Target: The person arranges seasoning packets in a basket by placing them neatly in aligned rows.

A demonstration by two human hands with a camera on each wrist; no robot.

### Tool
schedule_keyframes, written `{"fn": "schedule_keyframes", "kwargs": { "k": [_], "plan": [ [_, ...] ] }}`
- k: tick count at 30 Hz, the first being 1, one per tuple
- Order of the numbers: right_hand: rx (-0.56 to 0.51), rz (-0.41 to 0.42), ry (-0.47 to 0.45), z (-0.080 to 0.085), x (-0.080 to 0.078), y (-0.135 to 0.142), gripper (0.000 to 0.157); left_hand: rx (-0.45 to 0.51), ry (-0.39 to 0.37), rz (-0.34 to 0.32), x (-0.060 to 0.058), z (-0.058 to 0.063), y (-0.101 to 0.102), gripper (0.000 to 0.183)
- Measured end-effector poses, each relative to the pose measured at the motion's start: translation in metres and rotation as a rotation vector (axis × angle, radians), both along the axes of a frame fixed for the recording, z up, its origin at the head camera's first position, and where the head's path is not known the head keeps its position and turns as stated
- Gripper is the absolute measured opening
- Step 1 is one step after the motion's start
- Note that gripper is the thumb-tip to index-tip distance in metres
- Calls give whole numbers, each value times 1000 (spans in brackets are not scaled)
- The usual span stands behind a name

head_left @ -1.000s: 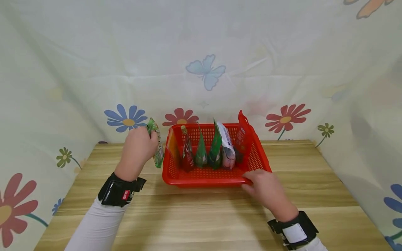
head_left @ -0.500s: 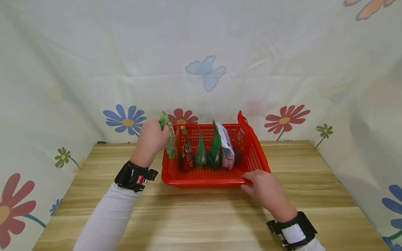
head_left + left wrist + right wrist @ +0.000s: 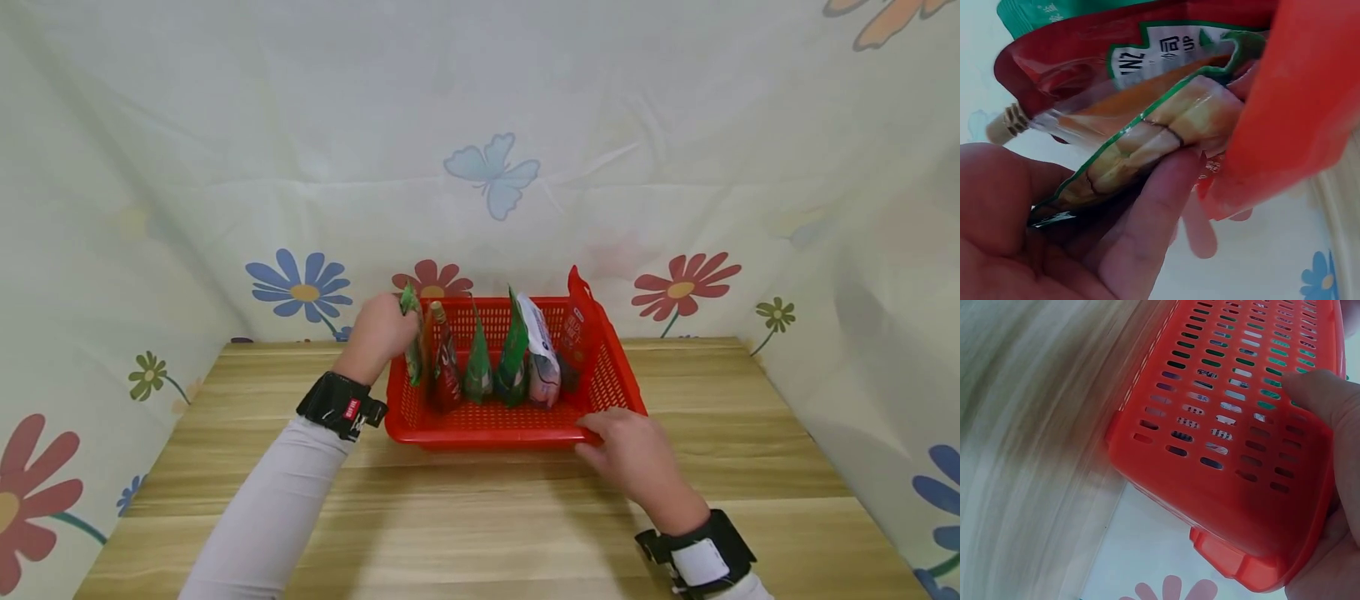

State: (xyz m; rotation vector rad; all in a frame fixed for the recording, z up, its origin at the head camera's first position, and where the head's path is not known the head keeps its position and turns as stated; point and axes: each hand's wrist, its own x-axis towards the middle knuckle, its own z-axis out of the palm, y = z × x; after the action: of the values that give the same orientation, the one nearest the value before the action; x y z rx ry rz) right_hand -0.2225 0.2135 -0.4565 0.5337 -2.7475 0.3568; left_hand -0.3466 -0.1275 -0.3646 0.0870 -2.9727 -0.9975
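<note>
My left hand (image 3: 378, 337) pinches a green packet (image 3: 413, 346) with its thumb and fingers, upright just inside the left end of the red plastic basket (image 3: 487, 437). In the left wrist view the packet's printed side (image 3: 1129, 156) faces up, beside a clear and orange pack (image 3: 1116, 103) and a red Heinz pouch (image 3: 1060, 56) with a capped spout. At the basket's front rim, near its right corner, my right hand (image 3: 637, 458) grips the edge, thumb outside against the slotted wall (image 3: 1210, 412). The packet's lower end is partly hidden by the basket wall.
Right of the Heinz pouch stand two green packs, the nearer-left one (image 3: 479, 371) and a darker one (image 3: 513, 371), then a white and pink pack (image 3: 543, 358) and a tall red bag (image 3: 581, 329). A wooden table (image 3: 480, 517) meets a flowered cloth backdrop (image 3: 480, 100).
My left hand has carried the green packet rightwards, from outside the basket over its left rim and down inside. The right hand and basket have stayed in place.
</note>
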Motion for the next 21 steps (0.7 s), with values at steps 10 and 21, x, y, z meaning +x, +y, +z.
{"fn": "schedule_keyframes", "kwargs": {
  "k": [10,21],
  "plan": [
    [-4,-2,12,2,-1,-1,36,-28,-52,-55,-4,-8,-1,29],
    [-4,0,9,0,-1,-1,37,-180,-24,-65,6,-5,5,18]
  ]
}}
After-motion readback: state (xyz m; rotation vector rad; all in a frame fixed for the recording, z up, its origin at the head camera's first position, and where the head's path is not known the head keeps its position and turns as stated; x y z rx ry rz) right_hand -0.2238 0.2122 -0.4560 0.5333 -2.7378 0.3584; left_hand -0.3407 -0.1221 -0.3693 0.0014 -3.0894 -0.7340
